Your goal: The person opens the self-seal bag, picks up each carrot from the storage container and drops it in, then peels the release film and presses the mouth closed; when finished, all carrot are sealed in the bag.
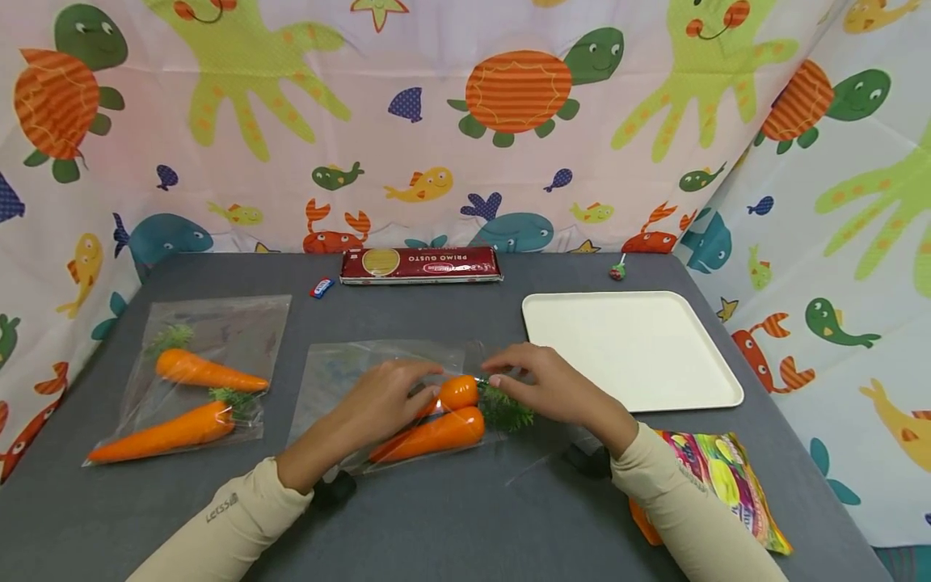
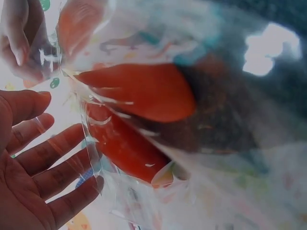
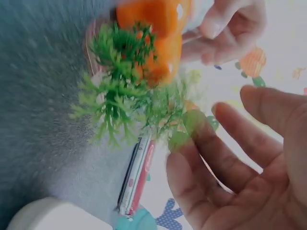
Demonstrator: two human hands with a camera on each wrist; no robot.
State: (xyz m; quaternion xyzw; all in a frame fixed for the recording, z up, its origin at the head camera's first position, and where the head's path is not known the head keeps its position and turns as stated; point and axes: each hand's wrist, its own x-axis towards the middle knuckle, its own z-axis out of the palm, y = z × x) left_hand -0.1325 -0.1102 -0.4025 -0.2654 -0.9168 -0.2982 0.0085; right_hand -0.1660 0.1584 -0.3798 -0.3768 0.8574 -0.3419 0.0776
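Observation:
Two orange carrots (image 1: 436, 432) with green tops (image 1: 507, 411) lie in a clear plastic bag (image 1: 342, 364) at the middle of the table. My left hand (image 1: 385, 398) is over the bag's left side. In the left wrist view its fingers (image 2: 57, 148) are spread beside the plastic edge, pinching nothing. My right hand (image 1: 553, 386) hovers by the leafy tops at the bag's right end. Its fingers (image 3: 223, 153) are loosely bent near the greens in the right wrist view; whether they touch the plastic I cannot tell.
Another clear bag (image 1: 218, 319) with two carrots lies at left. At the back are a dark red packet (image 1: 422, 267), a small blue-and-red wrapped sweet (image 1: 322, 288) and a lollipop (image 1: 617, 271). A white tray (image 1: 633, 347) and colourful candy bag (image 1: 727, 477) are at right.

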